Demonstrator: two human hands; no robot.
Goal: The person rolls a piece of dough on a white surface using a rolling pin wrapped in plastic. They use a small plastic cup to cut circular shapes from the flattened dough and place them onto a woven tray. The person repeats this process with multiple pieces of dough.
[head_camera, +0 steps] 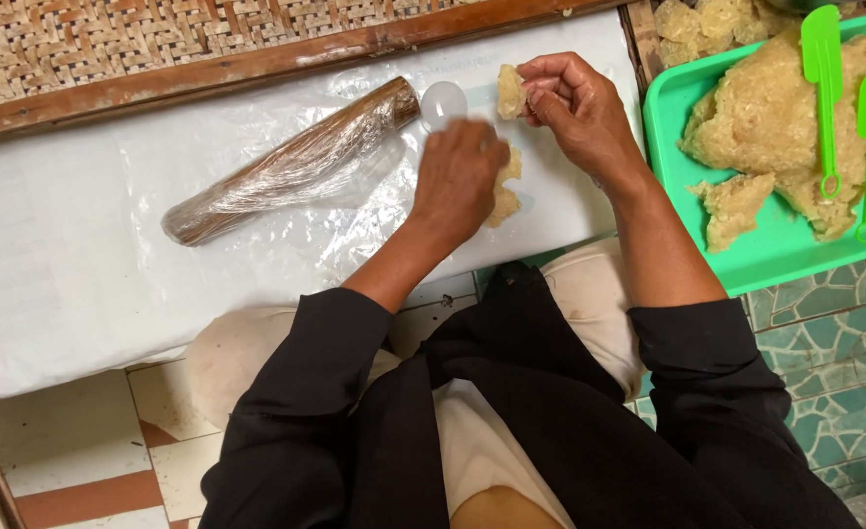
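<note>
My left hand (459,179) rests fingers curled on a pale, sticky lump of dough (505,192) lying on the white plastic-covered board (61,264). My right hand (575,106) pinches a smaller piece of the same dough (510,91), lifted just above the board. A small clear round lid or cup (443,103) lies beside both hands. To the left lies a wooden rolling pin wrapped in clear film (291,164).
A green tray (766,250) at the right holds a big mass of the sticky dough (771,118) and two green plastic spatulas (825,88). More dough chunks (707,24) sit behind it. A wooden frame and woven mat (110,39) border the board's far side. Tiled floor lies below.
</note>
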